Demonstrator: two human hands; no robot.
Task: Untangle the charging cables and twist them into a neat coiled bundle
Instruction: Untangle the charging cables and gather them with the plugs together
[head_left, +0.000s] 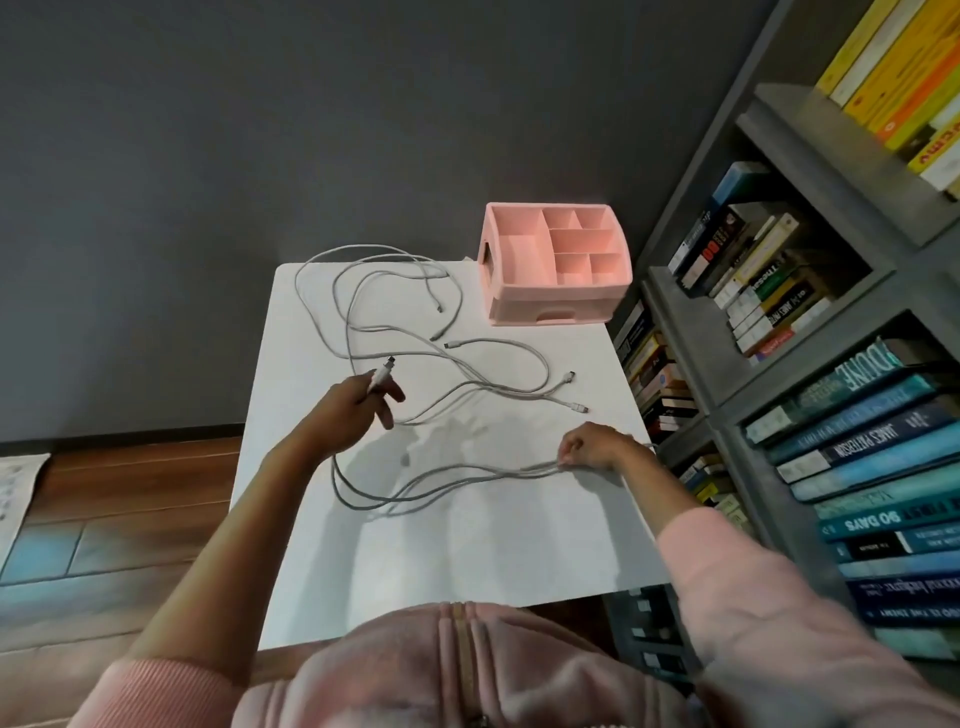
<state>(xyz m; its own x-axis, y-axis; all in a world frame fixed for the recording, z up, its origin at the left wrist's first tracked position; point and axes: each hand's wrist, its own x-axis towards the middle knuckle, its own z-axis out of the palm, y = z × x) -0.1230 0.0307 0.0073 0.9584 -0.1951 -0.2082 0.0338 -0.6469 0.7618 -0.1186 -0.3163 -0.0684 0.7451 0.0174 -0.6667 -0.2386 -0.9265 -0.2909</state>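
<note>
Several white charging cables lie in loose tangled loops across the white table. My left hand is raised over the table's left side and grips a white plug end, whose tip pokes up between the fingers. Cable hangs down from that hand. My right hand sits near the table's right edge and pinches a bunch of strands that sag leftward in long loops. Loose connector ends lie apart at the middle right.
A pink desk organizer with open compartments and a drawer stands at the table's far right corner. A grey bookshelf full of books runs close along the right side. A wooden floor and a dark wall lie left and behind.
</note>
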